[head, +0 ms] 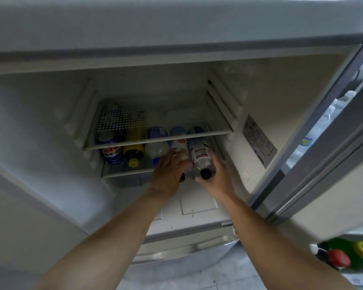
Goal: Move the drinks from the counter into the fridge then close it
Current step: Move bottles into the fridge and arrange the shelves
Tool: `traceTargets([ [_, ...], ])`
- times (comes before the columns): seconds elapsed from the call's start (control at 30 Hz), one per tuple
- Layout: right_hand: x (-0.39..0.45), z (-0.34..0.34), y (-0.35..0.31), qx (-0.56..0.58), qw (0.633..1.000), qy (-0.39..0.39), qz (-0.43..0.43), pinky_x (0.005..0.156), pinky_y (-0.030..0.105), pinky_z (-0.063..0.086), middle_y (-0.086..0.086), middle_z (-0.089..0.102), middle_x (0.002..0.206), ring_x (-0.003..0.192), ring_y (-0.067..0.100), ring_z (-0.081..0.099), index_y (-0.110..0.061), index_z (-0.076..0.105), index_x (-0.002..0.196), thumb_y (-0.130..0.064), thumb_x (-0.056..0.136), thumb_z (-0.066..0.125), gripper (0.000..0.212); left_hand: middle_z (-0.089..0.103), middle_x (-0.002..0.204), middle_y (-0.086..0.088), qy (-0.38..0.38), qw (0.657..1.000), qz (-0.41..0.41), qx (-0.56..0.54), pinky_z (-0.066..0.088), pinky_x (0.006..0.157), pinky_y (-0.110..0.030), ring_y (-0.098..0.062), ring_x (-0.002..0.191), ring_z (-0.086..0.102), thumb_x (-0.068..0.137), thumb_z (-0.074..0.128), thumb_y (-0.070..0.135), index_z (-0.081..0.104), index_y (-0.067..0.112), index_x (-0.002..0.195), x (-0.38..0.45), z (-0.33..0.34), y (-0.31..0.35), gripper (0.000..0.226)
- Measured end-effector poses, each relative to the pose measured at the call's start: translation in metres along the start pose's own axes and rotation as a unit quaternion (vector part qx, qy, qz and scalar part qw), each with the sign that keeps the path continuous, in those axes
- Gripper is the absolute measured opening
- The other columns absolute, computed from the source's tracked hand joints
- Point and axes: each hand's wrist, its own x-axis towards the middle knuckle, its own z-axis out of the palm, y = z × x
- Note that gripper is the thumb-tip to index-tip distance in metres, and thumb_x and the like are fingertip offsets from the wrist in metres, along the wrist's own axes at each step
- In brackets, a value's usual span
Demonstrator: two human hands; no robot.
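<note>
Fridge interior, white plastic point(50, 126), stands open, with its grey-framed door point(327, 164) swung out at 3 o'clock. Both my hands reach onto the lower clear shelf point(122, 171). My right hand point(216, 178) cups from beneath the neck end of a clear plastic bottle with a black cap and red-and-white label point(200, 158), lying cap toward me. My left hand point(168, 174) rests, fingers loosely curved, over a white-labelled bottle point(179, 146) just beside it at 9 o'clock. Further toward 9 o'clock lie a clear bottle point(156, 150), a yellow-capped dark bottle point(133, 155) and a blue-labelled bottle point(112, 154)
</note>
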Motion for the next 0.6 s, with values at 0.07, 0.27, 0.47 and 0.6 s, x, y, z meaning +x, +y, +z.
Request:
traceTargets([
  [0.07, -0.004, -0.002, 0.01, -0.021, 0.998, -0.04, 0.033, 0.094, 0.013, 0.044, -0.003, 0.048, 0.141, 0.126, 0.01, 0.048, -0.044, 0.02, 0.153, -0.013, 0.076, 0.083, 0.104, 0.016, 0.163, 0.006, -0.011, 1.0, -0.015, 0.014, -0.004, 0.12, -0.044, -0.024, 0.152, 0.005, 0.085, 0.069, 0.03, 0.031, 0.034, 0.147, 0.005, 0.006, -0.002, 0.073],
  [0.27, -0.034, 0.006, 0.023, -0.022, 0.996, 0.089, 0.004, 0.081, 0.007, 0.044, -0.008, 0.058, 0.123, 0.106, 0.0, 0.056, -0.036, 0.044, 0.144, -0.043, 0.085, 0.072, 0.066, 0.042, 0.153, 0.003, 0.072, 0.997, -0.002, 0.001, 0.005, 0.12, -0.043, -0.021, 0.143, 0.035, 0.089, 0.067, 0.034, 0.043, 0.029, 0.143, -0.008, 0.003, -0.016, 0.059],
  [0.47, 0.002, 0.015, 0.002, -0.082, 0.985, 0.144, -0.054, 0.095, 0.039, 0.049, 0.003, 0.066, 0.117, 0.113, 0.021, 0.058, -0.015, 0.064, 0.12, -0.028, 0.086, 0.075, 0.038, 0.044, 0.153, 0.005, 0.074, 0.993, -0.072, 0.063, 0.007, 0.119, -0.047, -0.027, 0.147, 0.03, 0.094, 0.059, 0.043, 0.046, 0.03, 0.144, 0.003, 0.003, -0.013, 0.053],
  [0.6, 0.032, 0.029, -0.012, -0.106, 0.986, 0.129, -0.008, 0.082, 0.03, 0.051, 0.004, 0.071, 0.11, 0.104, 0.026, 0.066, -0.016, 0.062, 0.117, -0.015, 0.091, 0.063, 0.026, 0.052, 0.145, 0.006, 0.061, 0.985, -0.129, 0.1, 0.01, 0.119, -0.051, -0.026, 0.144, 0.032, 0.093, 0.058, 0.047, 0.051, 0.031, 0.139, 0.028, -0.008, -0.008, 0.049],
])
